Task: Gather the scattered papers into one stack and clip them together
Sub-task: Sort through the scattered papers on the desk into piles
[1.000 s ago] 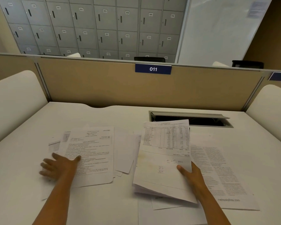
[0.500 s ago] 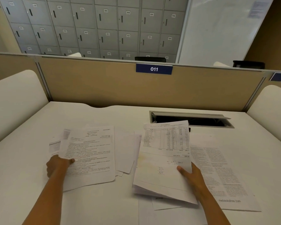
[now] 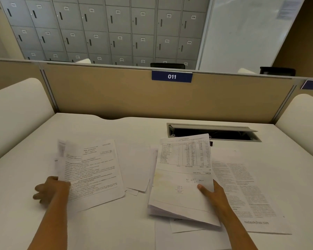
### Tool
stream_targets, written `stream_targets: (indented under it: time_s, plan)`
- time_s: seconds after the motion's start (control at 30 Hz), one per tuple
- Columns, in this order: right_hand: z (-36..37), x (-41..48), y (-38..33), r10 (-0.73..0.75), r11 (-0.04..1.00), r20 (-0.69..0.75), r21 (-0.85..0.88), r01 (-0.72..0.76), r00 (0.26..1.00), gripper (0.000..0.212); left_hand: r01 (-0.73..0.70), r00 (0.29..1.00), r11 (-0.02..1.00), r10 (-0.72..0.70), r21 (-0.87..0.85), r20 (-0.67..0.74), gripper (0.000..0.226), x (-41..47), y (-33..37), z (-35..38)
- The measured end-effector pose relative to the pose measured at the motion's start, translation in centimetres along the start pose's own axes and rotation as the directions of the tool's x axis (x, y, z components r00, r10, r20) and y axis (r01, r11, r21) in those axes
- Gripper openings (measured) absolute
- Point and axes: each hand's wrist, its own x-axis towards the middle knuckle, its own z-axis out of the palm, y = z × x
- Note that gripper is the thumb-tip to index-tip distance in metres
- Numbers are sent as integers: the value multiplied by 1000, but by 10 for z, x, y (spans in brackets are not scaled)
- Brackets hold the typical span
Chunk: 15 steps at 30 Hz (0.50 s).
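Note:
My right hand holds a small stack of sheets, topped by a table of figures with handwriting, tilted up off the white desk. My left hand grips the lower left edge of a printed text page with more sheets under it, lifted slightly. Blank white sheets lie between the two bundles. A large two-column printed page lies flat to the right of my right hand, and further sheets poke out below the held stack. A small dark object peeks past the stack's top right corner.
An open cable hatch is sunk into the desk at the back right. A tan partition with a blue 011 tag closes the back. White curved dividers flank both sides. Grey lockers stand beyond.
My left hand went from lying flat and open on the left papers to closing on their edge and lifting them. My right hand kept its stack nearly still.

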Motion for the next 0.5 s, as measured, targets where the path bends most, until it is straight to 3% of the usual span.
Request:
stream_targets:
  time_s: [0.13, 0.33, 0.5]
  plan:
    - [0, 1, 1, -1, 1000, 6, 0, 1, 1000, 82, -26, 999, 999, 28, -46, 41, 45, 7, 2, -6]
    - [-1, -1, -1, -19, 1000, 42, 6, 19, 999, 77, -218, 969, 969, 201, -118, -143, 39, 13, 11, -32]
    - [-1, -2, -4, -24, 995, 53, -97, 29, 998, 78, -469, 883, 805, 415, -363, -220, 50, 23, 52, -83]
